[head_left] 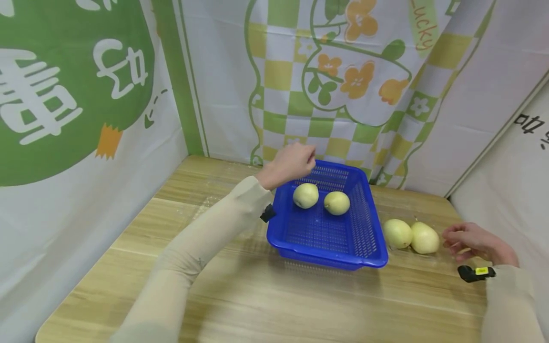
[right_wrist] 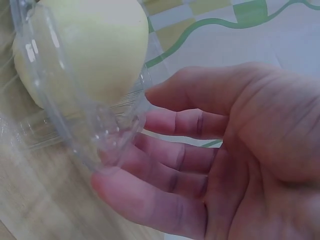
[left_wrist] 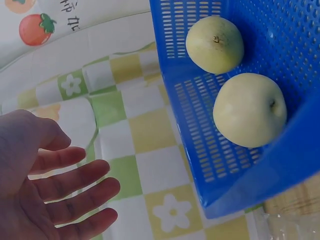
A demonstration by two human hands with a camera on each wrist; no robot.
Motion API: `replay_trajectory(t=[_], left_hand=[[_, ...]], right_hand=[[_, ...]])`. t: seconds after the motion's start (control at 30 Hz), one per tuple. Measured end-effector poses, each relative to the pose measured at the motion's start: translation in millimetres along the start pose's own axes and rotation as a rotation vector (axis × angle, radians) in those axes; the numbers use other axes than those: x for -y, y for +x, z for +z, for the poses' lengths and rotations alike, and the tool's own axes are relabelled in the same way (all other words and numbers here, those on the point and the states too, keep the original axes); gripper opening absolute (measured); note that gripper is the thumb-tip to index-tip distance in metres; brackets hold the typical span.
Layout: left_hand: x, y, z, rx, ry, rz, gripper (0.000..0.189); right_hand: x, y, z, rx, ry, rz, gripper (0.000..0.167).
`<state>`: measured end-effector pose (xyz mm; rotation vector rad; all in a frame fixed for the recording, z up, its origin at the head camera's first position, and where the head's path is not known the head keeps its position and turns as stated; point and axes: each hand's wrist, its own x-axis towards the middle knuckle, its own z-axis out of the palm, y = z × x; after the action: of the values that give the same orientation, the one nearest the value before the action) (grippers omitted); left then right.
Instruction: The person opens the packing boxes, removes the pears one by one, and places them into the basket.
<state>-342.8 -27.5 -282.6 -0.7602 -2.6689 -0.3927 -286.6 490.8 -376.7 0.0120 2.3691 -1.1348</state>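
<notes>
A blue plastic basket (head_left: 326, 259) stands on the table with two pale yellow-green pears, a left pear (head_left: 306, 196) and a right pear (head_left: 336, 203), inside. My left hand (head_left: 289, 164) is over its back left corner; the left wrist view shows this hand (left_wrist: 65, 185) holding nothing, its fingers loosely spread beside the basket wall (left_wrist: 200, 145). To the basket's right, two more pears (head_left: 397, 234) sit in a clear plastic container (right_wrist: 95, 135). My right hand (head_left: 478, 243) is at that container's right end, its loosely bent fingers (right_wrist: 150, 200) overlapping the clear rim in the right wrist view.
A clear plastic tray (head_left: 210, 205) lies on the wooden table (head_left: 274, 305) left of the basket, partly behind my left forearm. Printed cloth (head_left: 283, 76) hangs behind the table, with white cloth panels along both sides.
</notes>
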Motion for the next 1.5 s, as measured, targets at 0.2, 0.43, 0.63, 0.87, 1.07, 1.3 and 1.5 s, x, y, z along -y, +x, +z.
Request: replay_trajectory(t=[0.2,0.43,0.63,0.87,1.07,1.3,1.5], left_hand=[[6.3,-8.7,1.0,-0.045,0.013,-0.043,0.015],[15.3,-22.8,8.0,-0.084,-0.015,-0.096,0.021],[26.2,-34.3,20.5,-0.135,-0.049,-0.180,0.025],[31.8,-43.5,35.3,-0.121,-0.121,-0.243,0.026],[34.0,-48.9,45.7,-0.116,-0.134,-0.282,0.029],[37.7,-54.3,57.0,-0.083,-0.195,-0.337,0.037],[36.6,-58.9,64.4,-0.047,-0.213,-0.362,0.046]], right_hand=[[0,0.9,2,-0.035,-0.030,-0.007,0.035],[-2,3.2,1,-0.081,-0.114,-0.051,0.043],[2,5.5,-2,-0.092,-0.131,-0.043,0.044],[6,4.0,0,-0.092,-0.152,-0.046,0.045],[7,4.9,-2,-0.101,-0.196,-0.048,0.048],[8,6.3,1,-0.106,-0.208,-0.046,0.046],[9,6.7,4,-0.120,-0.195,-0.020,0.044]])
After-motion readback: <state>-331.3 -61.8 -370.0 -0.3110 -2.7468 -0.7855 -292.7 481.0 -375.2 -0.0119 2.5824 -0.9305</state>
